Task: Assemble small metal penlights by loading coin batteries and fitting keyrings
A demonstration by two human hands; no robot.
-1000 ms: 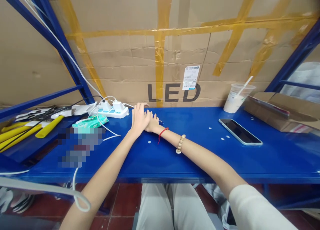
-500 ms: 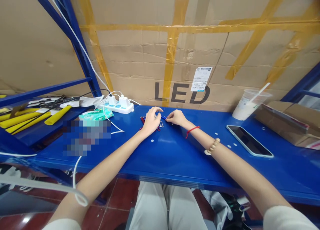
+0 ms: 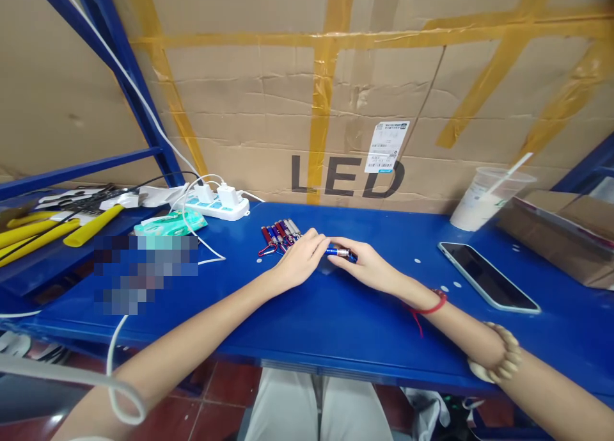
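Note:
A small blue and silver cylinder (image 3: 338, 252), like a mini flashlight, lies between my hands above the blue table (image 3: 297, 313). My left hand (image 3: 303, 256) is closed around its left end. The fingers of my right hand (image 3: 367, 265) are wrapped round its other end, where a dark clip partly shows. Just beyond my left hand, several similar red, blue and silver cylinders (image 3: 278, 232) with carabiner clips lie side by side on the table, some partly hidden by that hand.
A white power strip (image 3: 220, 204) with plugs and cables, a green packet (image 3: 167, 224) and a blurred patch are at the left. Yellow-handled tools (image 3: 93, 226) lie farther left. On the right are a phone (image 3: 487, 276), a plastic cup (image 3: 480, 201) and a cardboard box (image 3: 556, 236).
Both hands have come nearer me, the right also shifting rightward, with the blue cylinder now held between them. The row of cylinders, mostly covered before, is now more exposed. The view has shifted slightly.

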